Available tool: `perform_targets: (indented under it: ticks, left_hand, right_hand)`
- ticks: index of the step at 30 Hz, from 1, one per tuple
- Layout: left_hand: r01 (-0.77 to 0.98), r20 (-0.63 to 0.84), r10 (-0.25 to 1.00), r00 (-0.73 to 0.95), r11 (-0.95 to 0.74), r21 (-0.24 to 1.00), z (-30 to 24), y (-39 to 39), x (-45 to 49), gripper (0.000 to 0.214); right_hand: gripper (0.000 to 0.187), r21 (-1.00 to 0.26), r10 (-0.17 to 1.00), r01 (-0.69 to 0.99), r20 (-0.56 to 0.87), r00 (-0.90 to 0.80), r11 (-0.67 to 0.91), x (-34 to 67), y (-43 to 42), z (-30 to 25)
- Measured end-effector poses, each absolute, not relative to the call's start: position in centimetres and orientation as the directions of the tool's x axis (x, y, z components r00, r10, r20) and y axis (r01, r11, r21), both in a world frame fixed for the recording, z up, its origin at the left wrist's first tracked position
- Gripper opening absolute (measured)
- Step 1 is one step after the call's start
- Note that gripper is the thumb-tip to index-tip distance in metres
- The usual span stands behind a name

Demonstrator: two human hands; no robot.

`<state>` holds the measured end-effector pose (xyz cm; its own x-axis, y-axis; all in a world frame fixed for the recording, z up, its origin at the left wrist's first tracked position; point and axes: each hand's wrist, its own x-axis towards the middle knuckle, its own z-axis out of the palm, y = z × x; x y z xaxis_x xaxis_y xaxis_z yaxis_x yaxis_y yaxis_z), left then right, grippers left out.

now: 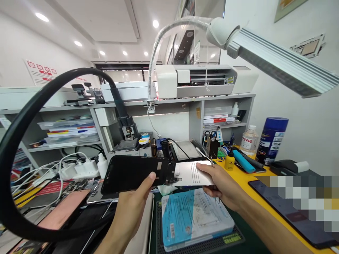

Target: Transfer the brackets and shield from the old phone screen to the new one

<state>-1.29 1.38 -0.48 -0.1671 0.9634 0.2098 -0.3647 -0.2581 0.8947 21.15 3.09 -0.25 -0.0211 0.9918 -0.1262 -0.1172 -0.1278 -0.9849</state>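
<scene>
My left hand (137, 199) grips the near edge of a black phone screen (132, 173), thumb on top, holding it level above the bench. My right hand (221, 183) pinches a silvery metal backing plate (192, 173) joined to the screen's right end by flex cables (173, 180). Thin tweezers (209, 160) also seem to sit in my right hand. Both parts hover over a blue and white box (193, 218) on a dark work mat (233, 238).
A thick black cable loop (23, 116) arcs at the left. Chargers and white cables (76, 165), a pink-backed panel (63, 211), shelves, a desk lamp (278, 60), a blue can (272, 139), bottles and tools on the yellow surface (254, 178), and a dark tablet (291, 211).
</scene>
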Motion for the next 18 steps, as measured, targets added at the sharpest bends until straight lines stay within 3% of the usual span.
perform_targets:
  ticks: [10, 18]
  left_hand:
    - [-0.509, 0.147, 0.987, 0.065, -0.094, 0.856, 0.30, 1.11, -1.38, 0.020]
    - [-0.553, 0.122, 0.990, 0.066, -0.065, 0.831, 0.35, 0.89, -1.29, 0.015]
  right_hand:
    - [0.034, -0.994, 0.994, -0.065, -0.083, -0.065, -0.087, 20.82, 2.93, -0.30]
    - [0.032, -0.987, 0.988, -0.073, -0.134, -0.076, -0.140, 20.60, 2.60, 0.05]
